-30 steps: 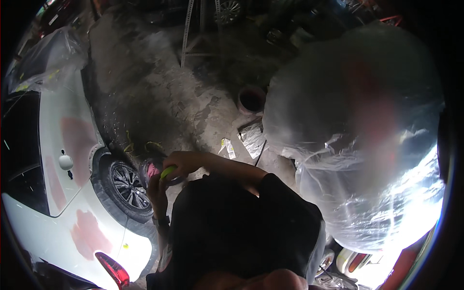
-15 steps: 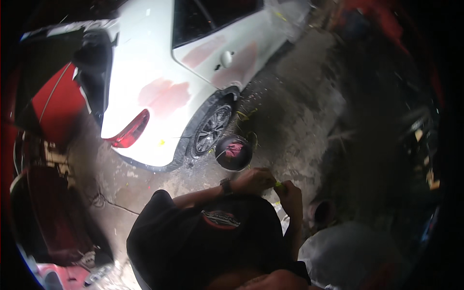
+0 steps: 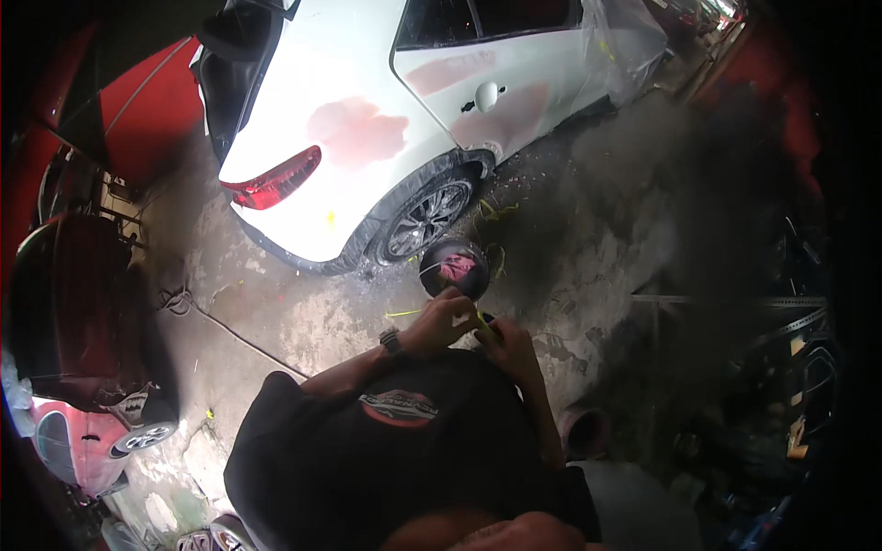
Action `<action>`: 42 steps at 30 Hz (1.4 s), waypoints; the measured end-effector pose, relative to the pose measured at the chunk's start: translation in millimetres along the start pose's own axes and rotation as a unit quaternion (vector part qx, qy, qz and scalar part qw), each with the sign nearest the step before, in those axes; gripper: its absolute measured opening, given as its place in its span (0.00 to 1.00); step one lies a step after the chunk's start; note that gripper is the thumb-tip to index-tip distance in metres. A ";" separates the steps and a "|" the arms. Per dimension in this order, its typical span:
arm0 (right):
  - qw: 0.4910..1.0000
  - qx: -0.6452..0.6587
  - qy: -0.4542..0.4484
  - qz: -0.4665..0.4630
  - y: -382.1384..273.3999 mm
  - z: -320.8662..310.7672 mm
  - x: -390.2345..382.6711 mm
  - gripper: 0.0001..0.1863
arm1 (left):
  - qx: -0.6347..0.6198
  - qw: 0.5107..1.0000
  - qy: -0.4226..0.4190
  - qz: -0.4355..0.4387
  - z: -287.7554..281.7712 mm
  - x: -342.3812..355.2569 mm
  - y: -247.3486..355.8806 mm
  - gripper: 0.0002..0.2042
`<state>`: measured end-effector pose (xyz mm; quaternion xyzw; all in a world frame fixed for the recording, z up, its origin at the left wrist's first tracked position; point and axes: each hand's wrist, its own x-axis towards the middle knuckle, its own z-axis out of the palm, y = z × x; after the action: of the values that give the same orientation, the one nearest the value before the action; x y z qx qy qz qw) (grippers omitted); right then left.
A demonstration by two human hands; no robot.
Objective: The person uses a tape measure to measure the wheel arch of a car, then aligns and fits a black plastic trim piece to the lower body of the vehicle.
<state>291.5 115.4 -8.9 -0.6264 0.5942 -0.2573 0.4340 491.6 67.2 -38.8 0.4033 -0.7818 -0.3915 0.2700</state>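
In front of my body, my left hand (image 3: 448,320), with a dark watch on its wrist, is closed on a thin yellow strip (image 3: 481,320) that looks like tape. My right hand (image 3: 509,345) is closed on the same strip, just to the right and slightly nearer. A loose yellow length (image 3: 404,314) sticks out left of my left hand. Beyond the hands stands a round black bucket (image 3: 470,283) with a crumpled pink cloth (image 3: 456,267) in it. My left hand overlaps its near rim in view; whether they touch I cannot tell.
A white car (image 3: 276,207) with pinkish patches stands ahead, its rear wheel (image 3: 428,220) beside the bucket. Yellow scraps (image 3: 497,212) lie by that wheel. A cable (image 3: 241,340) crosses the floor at left. A pink car (image 3: 83,445) is at lower left; a metal frame (image 3: 735,301) at right.
My view has swung, so the white car sits farther right and higher. Both hands have moved left, closer to the bucket. More of the yellow strip shows, including the loose length at left.
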 end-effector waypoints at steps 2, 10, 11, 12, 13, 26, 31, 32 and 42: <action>0.999 0.022 -0.002 -0.024 14.8 8.2 1.9 0.14 | -0.065 0.993 0.099 -0.021 1.9 -7.4 14.7 0.07; 0.983 0.075 -0.004 -0.170 46.5 48.7 0.2 0.15 | -0.231 0.924 0.111 -0.284 18.1 -42.4 5.6 0.09; 0.971 0.101 -0.021 -0.213 45.5 52.6 -2.7 0.14 | -0.331 0.875 0.177 -0.307 26.6 -58.2 -36.8 0.09; 0.957 0.126 -0.035 -0.258 45.0 54.7 -4.2 0.12 | -0.425 0.812 0.240 -0.321 28.5 -69.0 -69.0 0.09; 0.941 0.147 -0.046 -0.302 44.3 56.1 -4.4 0.11 | -0.436 0.782 0.284 -0.342 20.6 -71.5 -86.8 0.09; 0.991 0.103 0.086 0.005 50.3 87.1 17.7 0.14 | -0.198 0.813 0.261 -0.481 -115.6 -281.1 -241.3 0.19; 0.967 0.019 0.239 0.087 107.2 165.2 49.6 0.20 | -0.184 0.727 0.345 -0.565 -216.8 -369.9 -324.3 0.16; 0.955 0.035 0.264 0.133 111.9 180.6 48.9 0.20 | -0.185 0.734 0.323 -0.567 -248.8 -375.7 -350.9 0.15; 0.885 0.123 0.322 0.313 117.5 296.2 9.6 0.24 | -0.088 0.753 0.549 -0.351 -562.6 -296.6 -509.9 0.17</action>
<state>480.1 186.3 -255.9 -0.2321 0.8301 -0.3663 0.3505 1277.3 -92.8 -185.5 0.7694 -0.2646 -0.2368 0.5310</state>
